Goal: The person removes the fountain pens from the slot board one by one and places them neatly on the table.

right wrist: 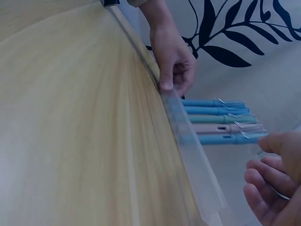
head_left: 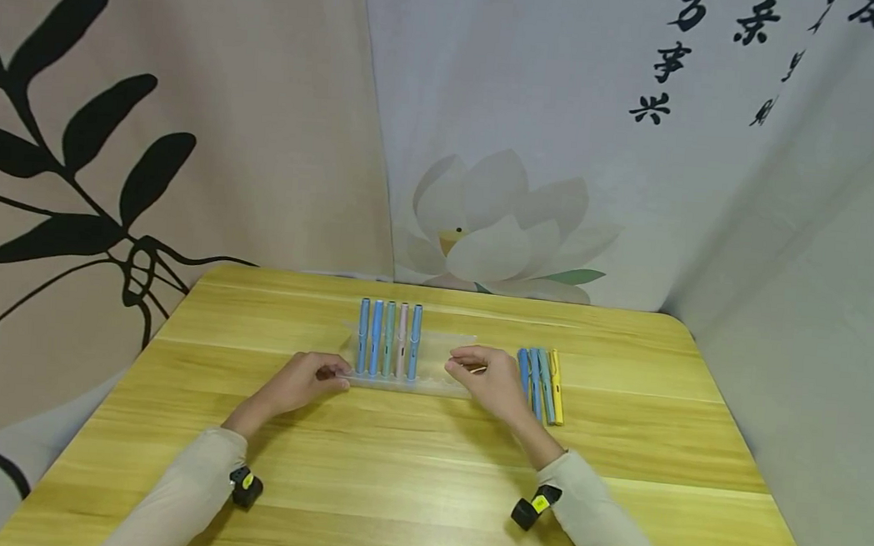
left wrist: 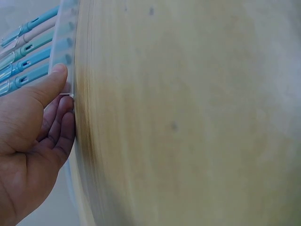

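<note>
A clear plastic pen rack (head_left: 433, 388) stands on the table with several pens upright in its left part: blue ones (head_left: 376, 340), a green pen (head_left: 389, 341) and a pale pink pen (head_left: 402, 342). My left hand (head_left: 306, 382) pinches the rack's left end; in the left wrist view the thumb of this hand (left wrist: 28, 127) lies on the rack (left wrist: 61, 47), other fingers curled below. Near the rack's right end is my right hand (head_left: 493, 385), fingers loosely bent. Nothing shows between those fingers (right wrist: 268, 174) in the right wrist view, close to the cap of a blue pen (right wrist: 230, 138).
Just right of my right hand, several pens lie side by side on the wooden table (head_left: 394, 487), blue and teal pens (head_left: 537, 383) beside a yellow pen (head_left: 556, 387). Behind the table hangs a printed curtain (head_left: 303, 131).
</note>
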Demonstrator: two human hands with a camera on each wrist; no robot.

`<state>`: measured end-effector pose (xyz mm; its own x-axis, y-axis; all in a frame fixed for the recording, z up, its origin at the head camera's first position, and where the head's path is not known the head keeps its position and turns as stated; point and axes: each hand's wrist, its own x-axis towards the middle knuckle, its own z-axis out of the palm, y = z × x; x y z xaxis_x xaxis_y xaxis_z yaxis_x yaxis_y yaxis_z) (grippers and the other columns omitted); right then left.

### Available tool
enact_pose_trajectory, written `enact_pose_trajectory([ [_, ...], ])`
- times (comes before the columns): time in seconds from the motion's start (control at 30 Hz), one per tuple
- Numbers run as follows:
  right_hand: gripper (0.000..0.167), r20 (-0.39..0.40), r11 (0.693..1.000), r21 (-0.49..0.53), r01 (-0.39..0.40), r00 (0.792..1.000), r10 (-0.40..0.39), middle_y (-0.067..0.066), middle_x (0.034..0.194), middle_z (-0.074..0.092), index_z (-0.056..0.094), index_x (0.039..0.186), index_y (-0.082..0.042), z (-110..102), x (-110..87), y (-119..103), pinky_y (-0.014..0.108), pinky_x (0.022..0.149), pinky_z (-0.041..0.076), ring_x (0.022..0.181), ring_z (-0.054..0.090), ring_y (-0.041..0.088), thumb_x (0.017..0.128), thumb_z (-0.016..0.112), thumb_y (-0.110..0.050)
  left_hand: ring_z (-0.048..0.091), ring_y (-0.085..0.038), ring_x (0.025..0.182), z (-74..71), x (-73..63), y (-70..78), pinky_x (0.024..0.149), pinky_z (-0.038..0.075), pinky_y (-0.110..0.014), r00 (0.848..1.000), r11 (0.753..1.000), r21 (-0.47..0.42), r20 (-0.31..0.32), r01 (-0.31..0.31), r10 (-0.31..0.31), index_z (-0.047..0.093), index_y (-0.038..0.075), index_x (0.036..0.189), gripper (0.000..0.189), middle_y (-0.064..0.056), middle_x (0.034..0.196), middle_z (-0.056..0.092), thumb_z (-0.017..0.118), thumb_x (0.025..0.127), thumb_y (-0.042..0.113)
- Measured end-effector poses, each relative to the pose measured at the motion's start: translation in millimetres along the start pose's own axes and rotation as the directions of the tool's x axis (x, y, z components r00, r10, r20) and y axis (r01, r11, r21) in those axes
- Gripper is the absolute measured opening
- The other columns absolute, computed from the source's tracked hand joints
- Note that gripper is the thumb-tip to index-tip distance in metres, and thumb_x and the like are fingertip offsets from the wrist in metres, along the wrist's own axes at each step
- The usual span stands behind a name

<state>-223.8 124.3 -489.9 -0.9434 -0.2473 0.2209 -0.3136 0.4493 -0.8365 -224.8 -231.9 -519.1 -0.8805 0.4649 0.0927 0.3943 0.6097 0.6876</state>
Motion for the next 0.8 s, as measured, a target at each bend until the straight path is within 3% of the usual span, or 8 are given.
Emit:
enact_pose_trajectory([
  [0.33, 0.028, 0.005, 1.000, -0.003, 0.013, 1.000, -0.013, 0.003, 0.101, 0.078, 0.075, 0.118, -0.003, 29.5, 15.5, -3.7, 0.036, 0.078, 0.060, 0.089, 0.073, 0.019, 0.095, 0.075, -0.019, 0.066, -0.009, 0.090, 0.1, 0.3, -0.2, 0.082, 0.057, -0.030, 1.000, 1.000, 0.011, -0.002, -0.005, 0.005, 0.075, 0.012, 0.110, 0.014, 0.006, 0.100, 0.073, 0.072, 0.097, 0.018],
  [0.8, 0.028, -0.009, 0.997, 0.055, -0.049, 0.999, 0.050, 0.008, 0.103, 0.078, 0.078, 0.114, -0.006, 54.1, 29.7, -6.3, 0.033, 0.076, 0.061, 0.091, 0.075, 0.021, 0.094, 0.076, -0.025, 0.067, -0.011, 0.090, 0.4, -0.3, 0.8, 0.083, 0.057, -0.031, 1.000, 1.000, 0.008, -0.001, 0.003, -0.003, 0.076, 0.010, 0.111, 0.017, 0.003, 0.101, 0.074, 0.072, 0.097, 0.019],
])
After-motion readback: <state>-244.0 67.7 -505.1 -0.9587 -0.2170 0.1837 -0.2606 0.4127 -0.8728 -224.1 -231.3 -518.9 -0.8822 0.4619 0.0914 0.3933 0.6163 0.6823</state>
